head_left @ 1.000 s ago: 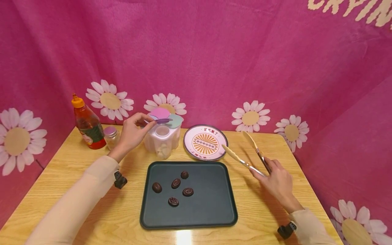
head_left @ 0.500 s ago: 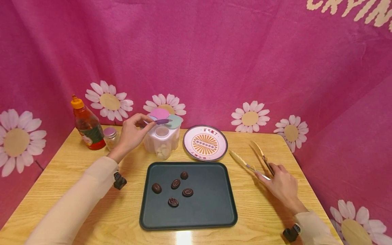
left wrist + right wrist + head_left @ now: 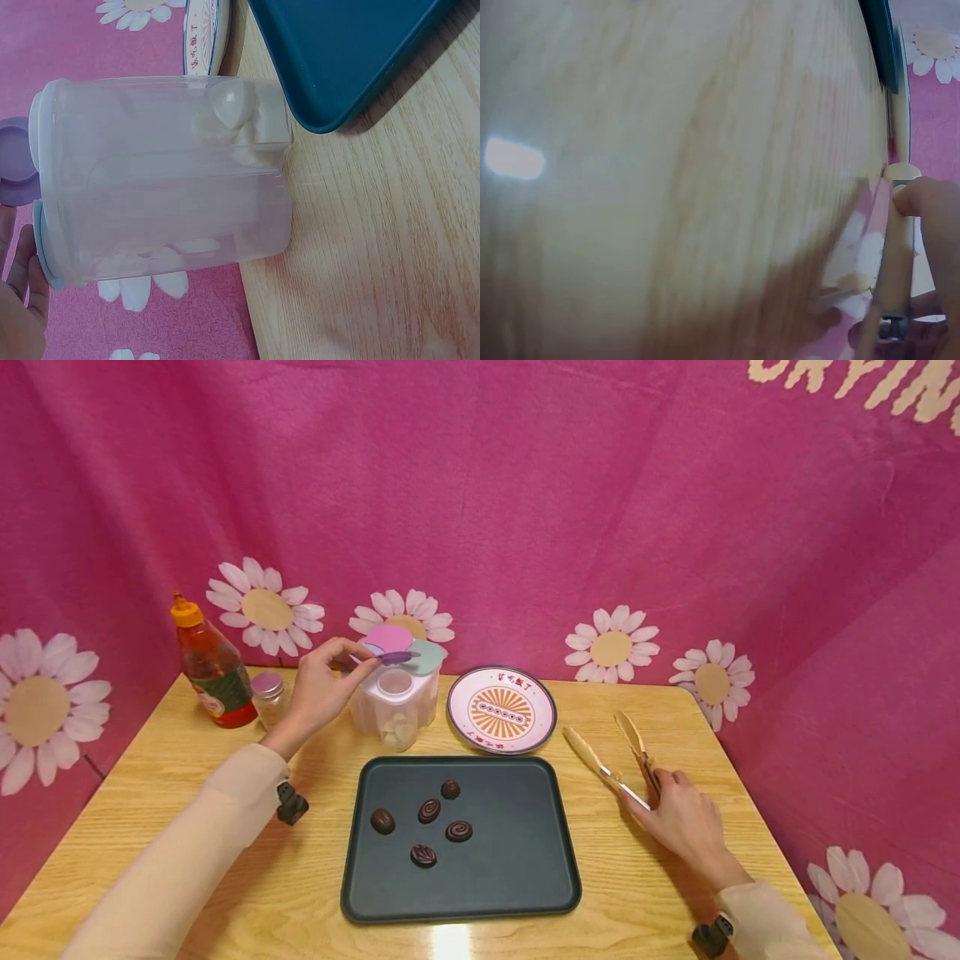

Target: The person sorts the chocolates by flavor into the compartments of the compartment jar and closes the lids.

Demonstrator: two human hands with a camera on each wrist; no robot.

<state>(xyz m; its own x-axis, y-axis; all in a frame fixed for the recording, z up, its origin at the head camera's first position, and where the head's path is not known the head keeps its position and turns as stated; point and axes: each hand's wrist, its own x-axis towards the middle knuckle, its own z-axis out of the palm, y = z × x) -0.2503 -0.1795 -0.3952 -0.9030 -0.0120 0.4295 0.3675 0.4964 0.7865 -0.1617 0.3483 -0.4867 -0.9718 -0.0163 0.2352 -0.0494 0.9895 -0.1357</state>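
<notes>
Tongs sit in my right hand, thumb on one arm and fingers on the other; the grip looks relaxed, I judge, because the arms stand apart. They point toward the far edge of the table, nearer its right edge; whether the tips touch the wood I cannot tell.

My left hand pinches the purple lid between thumb and fingertips, raised on the translucent container near the far edge, left of middle. I read that hold as keeping the round opening in front uncovered. Pale pieces lie low in that compartment.

Five chocolates rest in the left half of the tray. The plate lies just beyond the tray's far edge, toward its right corner, handy for the tongs, I'd say. Bottle and jar stand by the table's far left corner, seemingly set aside.
</notes>
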